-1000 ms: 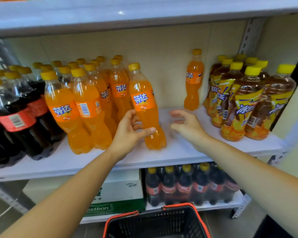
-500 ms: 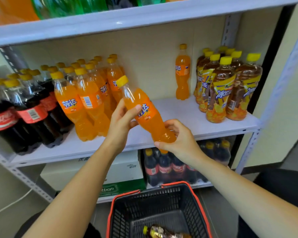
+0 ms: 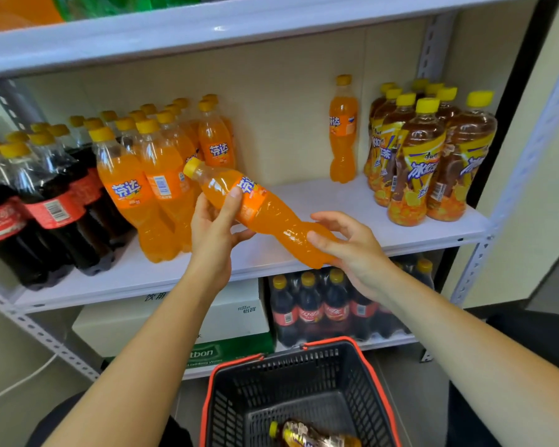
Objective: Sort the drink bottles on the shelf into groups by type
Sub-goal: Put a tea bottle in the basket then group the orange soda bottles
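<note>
An orange soda bottle (image 3: 265, 211) with a yellow cap lies tilted in front of the middle shelf (image 3: 352, 201), cap up-left. My left hand (image 3: 215, 224) grips its labelled upper half, and my right hand (image 3: 352, 243) cradles its base with the fingers loosely curled. Behind it, to the left, stands a group of orange soda bottles (image 3: 155, 175), with cola bottles (image 3: 39, 208) further left. One orange soda bottle (image 3: 342, 130) stands alone at the back, next to the group of iced tea bottles (image 3: 426, 156) on the right.
A black basket with a red rim (image 3: 304, 350) sits below, holding one iced tea bottle (image 3: 310, 435) on its side. The lower shelf carries a cola pack (image 3: 323, 308) and white and green cartons (image 3: 175, 321). A shelf board (image 3: 207, 30) runs overhead.
The orange soda bottle has been lifted off the shelf and tipped from upright to nearly lying. My right hand came under its base. The view dropped, showing the basket.
</note>
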`<state>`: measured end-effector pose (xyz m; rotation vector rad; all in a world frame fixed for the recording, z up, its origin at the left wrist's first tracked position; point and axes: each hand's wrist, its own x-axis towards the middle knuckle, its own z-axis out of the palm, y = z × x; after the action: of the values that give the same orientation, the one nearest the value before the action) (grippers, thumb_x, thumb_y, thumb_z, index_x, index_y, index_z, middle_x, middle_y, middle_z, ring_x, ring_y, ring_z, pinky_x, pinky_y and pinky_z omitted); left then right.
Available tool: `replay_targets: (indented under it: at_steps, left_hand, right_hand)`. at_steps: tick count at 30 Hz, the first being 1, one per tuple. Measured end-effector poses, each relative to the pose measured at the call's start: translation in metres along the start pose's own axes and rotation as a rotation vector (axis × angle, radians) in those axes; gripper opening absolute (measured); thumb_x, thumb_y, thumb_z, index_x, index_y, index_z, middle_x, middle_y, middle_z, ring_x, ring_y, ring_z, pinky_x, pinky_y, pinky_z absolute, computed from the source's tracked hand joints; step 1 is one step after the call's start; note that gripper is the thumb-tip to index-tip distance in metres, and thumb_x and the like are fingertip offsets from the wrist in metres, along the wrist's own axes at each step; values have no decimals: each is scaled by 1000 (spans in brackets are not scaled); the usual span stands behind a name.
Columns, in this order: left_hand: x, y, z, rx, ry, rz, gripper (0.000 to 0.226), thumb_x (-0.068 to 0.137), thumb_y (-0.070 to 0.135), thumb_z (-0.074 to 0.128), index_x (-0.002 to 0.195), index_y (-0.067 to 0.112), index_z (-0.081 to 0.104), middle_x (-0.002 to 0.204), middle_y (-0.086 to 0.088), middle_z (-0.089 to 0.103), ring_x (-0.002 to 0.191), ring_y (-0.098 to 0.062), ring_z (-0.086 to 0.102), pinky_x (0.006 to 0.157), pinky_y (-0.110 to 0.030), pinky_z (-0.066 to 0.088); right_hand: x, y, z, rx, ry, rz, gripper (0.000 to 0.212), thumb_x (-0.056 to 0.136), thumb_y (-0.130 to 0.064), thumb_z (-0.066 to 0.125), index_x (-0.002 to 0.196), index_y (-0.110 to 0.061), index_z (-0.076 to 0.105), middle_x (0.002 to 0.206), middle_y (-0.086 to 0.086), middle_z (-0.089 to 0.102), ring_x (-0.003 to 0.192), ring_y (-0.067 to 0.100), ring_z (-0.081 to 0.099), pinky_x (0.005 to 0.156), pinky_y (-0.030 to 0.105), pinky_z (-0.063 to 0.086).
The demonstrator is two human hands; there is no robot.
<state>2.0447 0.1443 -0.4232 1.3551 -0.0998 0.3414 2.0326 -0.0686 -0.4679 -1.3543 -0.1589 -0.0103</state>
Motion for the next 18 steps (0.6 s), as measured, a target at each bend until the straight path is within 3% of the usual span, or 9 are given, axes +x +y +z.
replay_targets:
  at_steps: [6, 9, 13, 15, 18]
  left_hand:
    - [2, 1, 1, 9, 26, -10, 72, 82, 56, 65, 144, 24, 48, 132, -7, 67, 116, -23, 70, 81, -38, 63]
    - [3, 2, 1, -11, -26, -8, 58, 93, 51, 65, 141, 22, 51, 134, -9, 66, 121, -25, 67, 89, -38, 60]
    - [6, 3, -3, -111, -75, -15, 38, 95, 28, 62, 132, 19, 53, 127, -5, 68, 120, -24, 67, 99, -40, 56]
    - [5, 2, -3, -156, -104, -23, 36, 100, 18, 61, 134, 15, 49, 125, -8, 68, 118, -27, 68, 97, -43, 57]
    - [3, 2, -1, -158, -54, -3, 45, 95, 23, 69, 134, 12, 49, 122, -11, 70, 113, -30, 71, 90, -41, 60]
  right_hand:
    - [0, -4, -6, 68, -37, 3, 68, 62, -13, 93, 123, -19, 63, 125, 9, 67, 103, 23, 71, 83, 37, 60]
    - [0, -4, -8, 185, 7, 7, 53, 69, -20, 82, 117, -15, 62, 115, 9, 72, 99, 24, 73, 76, 34, 60]
    - [1, -5, -10, 224, 52, 29, 44, 79, -30, 75, 117, -15, 61, 117, 11, 70, 100, 29, 72, 78, 39, 60]
    - [0, -7, -9, 226, 72, 29, 46, 80, -34, 72, 121, -16, 61, 112, 8, 72, 101, 31, 71, 79, 42, 60]
    - [-2, -10, -11, 257, 64, 31, 59, 79, -37, 72, 133, -19, 56, 113, 10, 72, 101, 32, 72, 78, 40, 59]
